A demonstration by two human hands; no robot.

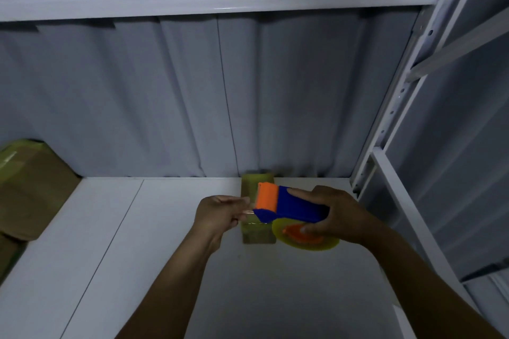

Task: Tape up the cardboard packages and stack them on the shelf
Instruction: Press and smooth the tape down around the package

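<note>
White shelf board [165, 256] runs back to a grey ribbed wall [165, 90]. At the far left, taped cardboard packages [30, 190] are stacked at the shelf's edge. Nearer the middle, the left hand [217, 214] pinches the free end of clear tape [249, 210]. Just behind and below it a small cardboard package [257, 234] lies flat on the shelf, near the wall. The right hand [338, 217] grips a blue-and-orange tape dispenser [294, 208] above that package, its yellowish roll [305, 242] hanging underneath. A perforated metal upright [399, 107] stands at the right
</note>
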